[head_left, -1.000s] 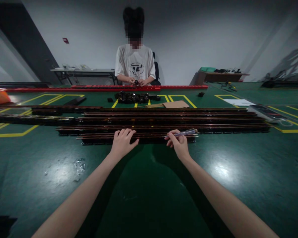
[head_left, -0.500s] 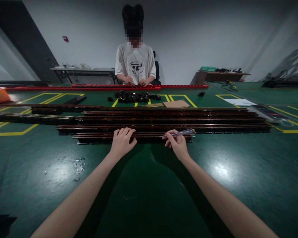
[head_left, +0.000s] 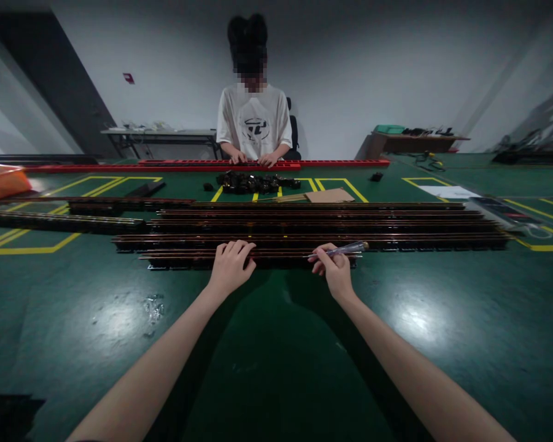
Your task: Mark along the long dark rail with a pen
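Observation:
Several long dark strips with thin reddish-brown edges lie side by side in front of me. The nearest strip (head_left: 276, 260) is shorter than the one behind it (head_left: 419, 240). My left hand (head_left: 233, 267) curls its fingers over the nearest strip, left of its middle, thumb on the near side. In my right hand (head_left: 335, 270) is a screwdriver (head_left: 351, 248) with a clear handle, held between thumb and fingers. Its thin shaft points left, low over the nearest strip near its right end. Whether the tip touches the strip I cannot tell.
Across the green table (head_left: 276, 368), a person in a white shirt (head_left: 255, 123) works at red rails (head_left: 341, 163). Between us are a pile of black parts (head_left: 253, 182) and brown cardboard (head_left: 330, 196). An orange bin (head_left: 4, 182) stands left; white paper (head_left: 447, 192) lies right.
The whole view has shifted slightly, so everything sits a little further right and lower. Both my hands keep nearly the same places on the strip. The other person's hands have moved a little.

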The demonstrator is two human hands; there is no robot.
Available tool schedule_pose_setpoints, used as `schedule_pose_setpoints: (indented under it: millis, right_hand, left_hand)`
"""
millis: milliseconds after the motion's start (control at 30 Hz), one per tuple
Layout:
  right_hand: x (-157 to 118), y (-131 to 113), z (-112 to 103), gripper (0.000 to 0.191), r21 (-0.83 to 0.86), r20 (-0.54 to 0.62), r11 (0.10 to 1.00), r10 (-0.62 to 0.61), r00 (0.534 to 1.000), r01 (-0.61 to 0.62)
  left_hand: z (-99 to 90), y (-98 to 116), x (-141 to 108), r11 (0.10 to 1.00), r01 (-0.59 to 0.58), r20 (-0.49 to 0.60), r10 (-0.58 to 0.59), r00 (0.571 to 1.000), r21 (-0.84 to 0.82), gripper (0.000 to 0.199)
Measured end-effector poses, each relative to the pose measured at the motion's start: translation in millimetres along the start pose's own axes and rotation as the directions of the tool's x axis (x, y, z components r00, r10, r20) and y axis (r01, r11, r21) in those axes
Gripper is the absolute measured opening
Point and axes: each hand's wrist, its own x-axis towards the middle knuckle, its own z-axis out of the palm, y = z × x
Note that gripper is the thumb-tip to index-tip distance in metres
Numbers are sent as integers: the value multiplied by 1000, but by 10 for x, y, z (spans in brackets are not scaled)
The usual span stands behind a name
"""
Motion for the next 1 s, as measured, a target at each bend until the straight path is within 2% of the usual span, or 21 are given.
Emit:
schedule_pose_setpoints:
  millis: [533,1000]
  right_hand:
    - [-18,-11,-22,21,48,-228,999,6,974,5]
    - [-17,-52,-15,20,-78,-197,997,-13,980,-3]
  left_hand:
    - [4,2,2,1000,-10,-12,10,1000,-23,27]
    - [19,-20,-5,1000,-25,-27,25,999,-17,26]
